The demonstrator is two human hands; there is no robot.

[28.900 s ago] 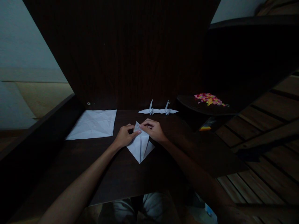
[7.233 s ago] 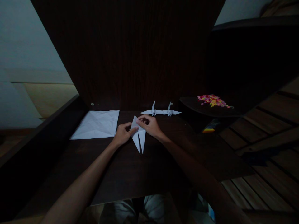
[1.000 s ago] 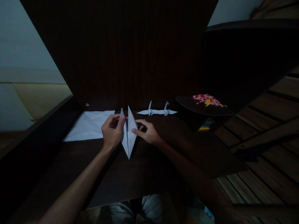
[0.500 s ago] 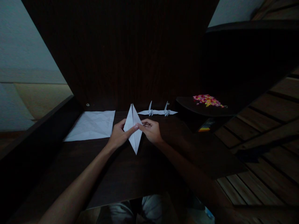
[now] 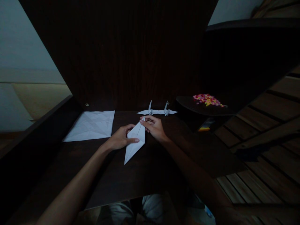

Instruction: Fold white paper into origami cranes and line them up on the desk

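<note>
A white folded origami paper (image 5: 134, 148), shaped like a long diamond, is held tilted above the dark desk. My left hand (image 5: 120, 137) grips its left side, with the thumb across the front and the other fingers behind. My right hand (image 5: 154, 126) pinches the upper tip between thumb and fingers. Just beyond my hands, two white folded paper cranes (image 5: 157, 112) stand side by side against the back panel. To the left of my left hand lies a creased white sheet of paper (image 5: 91, 125).
On a raised corner shelf (image 5: 187, 104) at the right lies a heap of small pink, red and yellow pieces (image 5: 208, 100). A small box with a rainbow stripe (image 5: 204, 128) sits beneath it. A low dark side wall (image 5: 39, 125) borders the desk on the left.
The folded paper has come lower and tilted, its top now leaning right. My right hand has shifted from its middle to the upper tip; my left hand still holds the left side.
</note>
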